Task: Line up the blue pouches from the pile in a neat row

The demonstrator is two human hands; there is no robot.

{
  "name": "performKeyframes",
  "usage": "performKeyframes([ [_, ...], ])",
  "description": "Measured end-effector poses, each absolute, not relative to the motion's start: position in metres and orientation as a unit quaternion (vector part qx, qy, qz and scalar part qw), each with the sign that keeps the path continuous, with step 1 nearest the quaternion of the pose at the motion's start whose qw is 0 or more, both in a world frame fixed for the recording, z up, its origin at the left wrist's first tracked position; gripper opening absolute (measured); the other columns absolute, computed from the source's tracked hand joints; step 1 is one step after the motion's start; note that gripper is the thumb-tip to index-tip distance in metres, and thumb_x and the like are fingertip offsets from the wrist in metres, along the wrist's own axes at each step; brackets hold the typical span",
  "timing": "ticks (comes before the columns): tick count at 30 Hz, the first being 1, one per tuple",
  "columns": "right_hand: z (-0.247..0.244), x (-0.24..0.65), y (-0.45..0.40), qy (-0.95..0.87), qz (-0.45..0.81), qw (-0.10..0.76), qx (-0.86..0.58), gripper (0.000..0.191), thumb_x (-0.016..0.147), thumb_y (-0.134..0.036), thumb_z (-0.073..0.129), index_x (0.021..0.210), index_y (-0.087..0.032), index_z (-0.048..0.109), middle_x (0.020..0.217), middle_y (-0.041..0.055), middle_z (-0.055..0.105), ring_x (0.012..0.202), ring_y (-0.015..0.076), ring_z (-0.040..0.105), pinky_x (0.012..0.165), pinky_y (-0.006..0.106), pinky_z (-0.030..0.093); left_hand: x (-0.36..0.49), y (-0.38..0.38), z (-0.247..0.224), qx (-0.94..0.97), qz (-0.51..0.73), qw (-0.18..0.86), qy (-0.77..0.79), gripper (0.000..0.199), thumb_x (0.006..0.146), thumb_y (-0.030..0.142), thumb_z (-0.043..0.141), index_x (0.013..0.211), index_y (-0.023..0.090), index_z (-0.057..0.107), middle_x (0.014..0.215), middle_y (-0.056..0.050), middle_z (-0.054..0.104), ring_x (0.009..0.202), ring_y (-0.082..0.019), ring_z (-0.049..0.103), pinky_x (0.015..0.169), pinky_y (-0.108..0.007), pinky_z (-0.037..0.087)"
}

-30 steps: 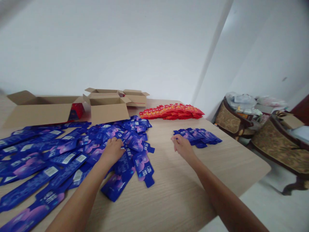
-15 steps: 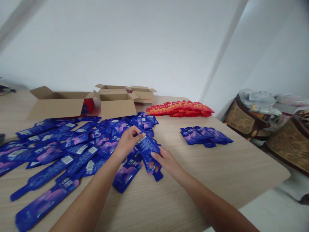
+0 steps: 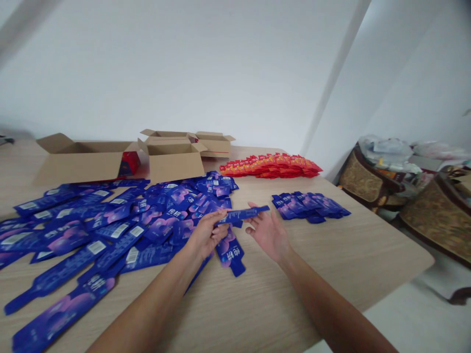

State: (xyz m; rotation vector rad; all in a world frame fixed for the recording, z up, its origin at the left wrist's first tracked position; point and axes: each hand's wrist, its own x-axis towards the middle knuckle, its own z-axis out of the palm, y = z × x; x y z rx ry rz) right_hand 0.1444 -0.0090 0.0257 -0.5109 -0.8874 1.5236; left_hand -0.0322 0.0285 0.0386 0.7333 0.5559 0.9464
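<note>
My left hand (image 3: 209, 234) is closed on the left end of a blue pouch (image 3: 241, 214), seen nearly edge-on above the table. By the pouch's narrow right end, my right hand (image 3: 268, 232) is open, palm up with fingers apart; whether it touches the pouch I cannot tell. A second blue pouch (image 3: 199, 272) shows as a thin slanted edge under my left hand; I cannot tell if that hand holds it too. Another pouch with a purple print (image 3: 230, 252) lies below, between my hands. Leftward spreads a loose heap of blue pouches (image 3: 121, 230), some barcode side up.
Overlapping blue pouches (image 3: 311, 206) form a small group on the table (image 3: 353, 260) at right. Behind them lies a long row of red pouches (image 3: 272, 165). Several open cardboard boxes (image 3: 175, 164) stand along the back. Patterned chairs (image 3: 362, 181) bearing bags are beyond the right edge.
My right hand has let go of the pouch and opened. My left hand now has the pouch turned edge-on. The pouch that lay flat below my left hand now appears as a thin edge.
</note>
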Motion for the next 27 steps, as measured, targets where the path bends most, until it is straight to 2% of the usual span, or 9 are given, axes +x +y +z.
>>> performKeyframes([
  [2, 0.021, 0.142, -0.01, -0.445, 0.629, 0.592, -0.236, 0.051, 0.069, -0.049, 0.066, 0.112, -0.024, 0.056, 0.1, 0.0054, 0.059, 0.092, 0.0184, 0.053, 0.072, 0.028, 0.044, -0.027, 0.023, 0.036, 0.302, 0.391, 0.837, 0.236, 0.007, 0.079, 0.015, 0.055, 0.075, 0.013, 0.051, 0.047, 0.01, 0.029, 0.033, 0.001, 0.022, 0.032, -0.01, 0.015],
  [5, 0.009, 0.139, -0.006, -0.494, 0.556, 0.586, -0.321, 0.034, 0.067, -0.035, 0.072, 0.097, -0.021, 0.062, 0.082, 0.0007, 0.058, 0.069, 0.0121, 0.049, 0.061, 0.024, 0.039, -0.018, 0.017, 0.03, 0.325, 0.315, 0.855, 0.253, 0.019, 0.082, 0.025, 0.054, 0.067, 0.014, 0.047, 0.046, 0.009, 0.03, 0.033, -0.001, 0.027, 0.032, -0.011, 0.018],
  [7, 0.002, 0.14, -0.002, -0.489, 0.519, 0.596, -0.369, 0.023, 0.071, -0.036, 0.069, 0.083, -0.018, 0.063, 0.069, -0.0018, 0.055, 0.057, 0.0089, 0.041, 0.055, 0.023, 0.033, -0.013, 0.018, 0.024, 0.377, 0.303, 0.817, 0.313, 0.033, 0.082, 0.044, 0.052, 0.068, 0.014, 0.051, 0.048, 0.005, 0.041, 0.036, -0.004, 0.038, 0.033, -0.014, 0.025],
  [9, -0.001, 0.144, 0.002, -0.476, 0.501, 0.605, -0.395, 0.023, 0.072, -0.038, 0.068, 0.078, -0.017, 0.063, 0.064, -0.0032, 0.052, 0.053, 0.0076, 0.037, 0.052, 0.023, 0.03, -0.009, 0.023, 0.017, 0.439, 0.314, 0.749, 0.385, 0.051, 0.08, 0.063, 0.042, 0.067, 0.014, 0.053, 0.052, 0.0, 0.052, 0.04, -0.008, 0.046, 0.035, -0.017, 0.032],
  [11, -0.001, 0.148, 0.004, -0.468, 0.496, 0.604, -0.413, 0.025, 0.072, -0.04, 0.068, 0.077, -0.016, 0.062, 0.062, -0.0036, 0.051, 0.052, 0.0073, 0.037, 0.05, 0.022, 0.028, -0.007, 0.027, 0.011, 0.512, 0.313, 0.683, 0.416, 0.061, 0.077, 0.07, 0.035, 0.064, 0.015, 0.055, 0.05, -0.002, 0.055, 0.039, -0.008, 0.047, 0.035, -0.018, 0.034],
  [15, -0.002, 0.148, 0.004, -0.476, 0.523, 0.566, -0.424, 0.031, 0.074, -0.046, 0.065, 0.082, -0.015, 0.062, 0.066, -0.0013, 0.056, 0.056, 0.0089, 0.045, 0.052, 0.022, 0.032, -0.008, 0.025, 0.008, 0.615, 0.301, 0.623, 0.377, 0.05, 0.074, 0.065, 0.048, 0.063, 0.016, 0.052, 0.043, 0.002, 0.053, 0.032, -0.007, 0.042, 0.032, -0.018, 0.031],
  [21, -0.005, 0.132, -0.001, -0.495, 0.549, 0.536, -0.407, 0.039, 0.079, -0.055, 0.054, 0.087, -0.018, 0.053, 0.058, -0.0032, 0.054, 0.046, 0.0101, 0.048, 0.043, 0.021, 0.038, -0.009, 0.014, 0.021, 0.642, 0.339, 0.519, 0.45, 0.049, 0.078, 0.061, 0.044, 0.056, 0.017, 0.049, 0.032, 0.006, 0.042, 0.025, -0.007, 0.034, 0.03, -0.018, 0.025],
  [24, 0.004, 0.142, 0.001, -0.525, 0.476, 0.552, -0.439, 0.035, 0.082, -0.054, 0.049, 0.079, -0.019, 0.048, 0.05, -0.0053, 0.049, 0.04, 0.0087, 0.044, 0.038, 0.019, 0.034, -0.009, 0.012, 0.022, 0.678, 0.282, 0.506, 0.452, 0.06, 0.08, 0.064, 0.037, 0.044, 0.016, 0.048, 0.027, 0.004, 0.037, 0.023, -0.006, 0.031, 0.031, -0.018, 0.024],
  [27, 0.021, 0.185, 0.015, -0.531, 0.344, 0.568, -0.526, 0.035, 0.086, -0.052, 0.042, 0.075, -0.019, 0.046, 0.048, -0.0064, 0.044, 0.037, 0.0066, 0.037, 0.035, 0.018, 0.028, -0.011, 0.014, 0.021, 0.691, 0.228, 0.535, 0.428, 0.069, 0.082, 0.065, 0.024, 0.048, 0.014, 0.056, 0.032, 0.001, 0.044, 0.025, -0.007, 0.036, 0.032, -0.019, 0.03],
])
